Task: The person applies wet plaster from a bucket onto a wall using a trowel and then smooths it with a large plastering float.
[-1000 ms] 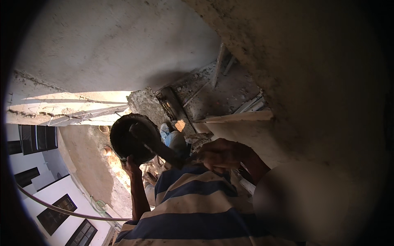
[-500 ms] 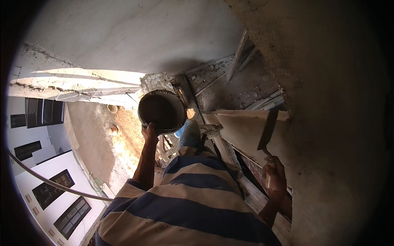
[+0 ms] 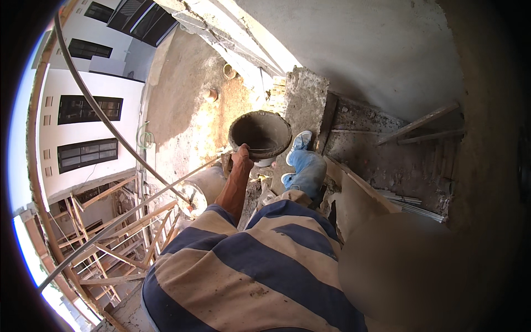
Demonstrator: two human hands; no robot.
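A round, dark bucket [image 3: 275, 131], crusted with dried mortar, hangs tilted in front of me. My left hand [image 3: 242, 156] grips its near rim, with the fingers closed over the edge. Inside, the bucket is shadowed, and I cannot make out how much it holds. My right hand is out of sight; a smooth blurred patch covers the lower right, and the trowel does not show either. Just right of the bucket is my leg in blue trousers [image 3: 307, 172], with a light blue shoe [image 3: 300, 141] beside a rough concrete ledge [image 3: 306, 97].
Wooden scaffolding [image 3: 119, 243] and a long bar [image 3: 133, 224] lie to the left, near a pale drum [image 3: 206, 185]. Well below is a yard [image 3: 182, 83] beside a white building [image 3: 50, 124]. Plastered wall [image 3: 365, 44] and leaning boards [image 3: 423, 123] stand on the right.
My view has swung left, bringing the scaffolding and drum into sight. The bucket now sits lower and more tilted, still in my left hand. My right hand and its trowel have left view.
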